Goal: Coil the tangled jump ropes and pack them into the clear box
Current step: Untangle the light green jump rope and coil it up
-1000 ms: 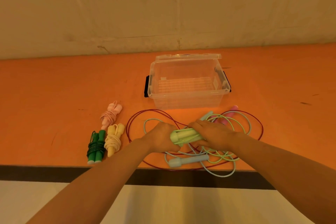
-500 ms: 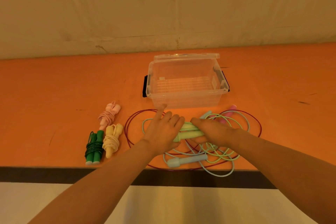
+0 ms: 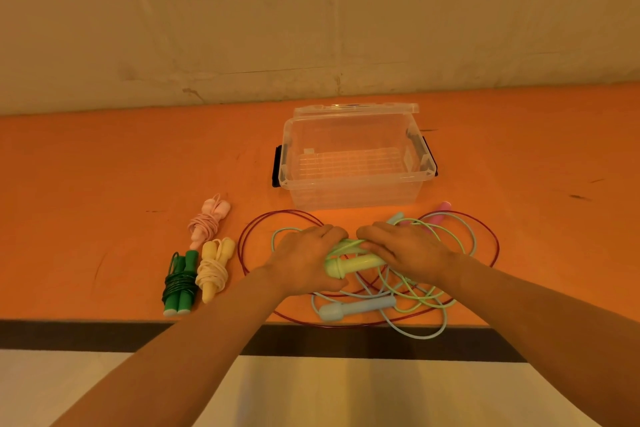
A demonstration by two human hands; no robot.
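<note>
Jump ropes fill the near half of the orange table (image 3: 104,163) in the head view, the only view here. 3 are already coiled and lie side by side at the left: a pale pink bundle (image 3: 207,222), a cream-yellow bundle (image 3: 214,269) and a dark green bundle (image 3: 180,284). The rest are tangled just in front of the clear plastic box (image 3: 356,194), which stands open with nothing inside and its lid (image 3: 356,109) tipped back behind it.

In the tangle, a thin dark red cord (image 3: 256,229) loops widest, a light blue rope lies with 1 handle (image 3: 356,307) near the table edge, a pink handle (image 3: 438,213) pokes out at the far right, and a light green cord (image 3: 412,291) crosses them all.

The left hand (image 3: 304,260) curls around the end of the light green handles (image 3: 349,263), and the right hand (image 3: 405,250) wraps over the other end, pinching green cord against them.

The step in hand looks like winding the green cord round its paired handles. To do it well, I judge, the left hand should keep both handles pressed together while the right draws cord free of the blue and red loops before each wrap, laying turns snug and side by side. Pulling hard risks dragging the other ropes along or tightening a knot.
</note>
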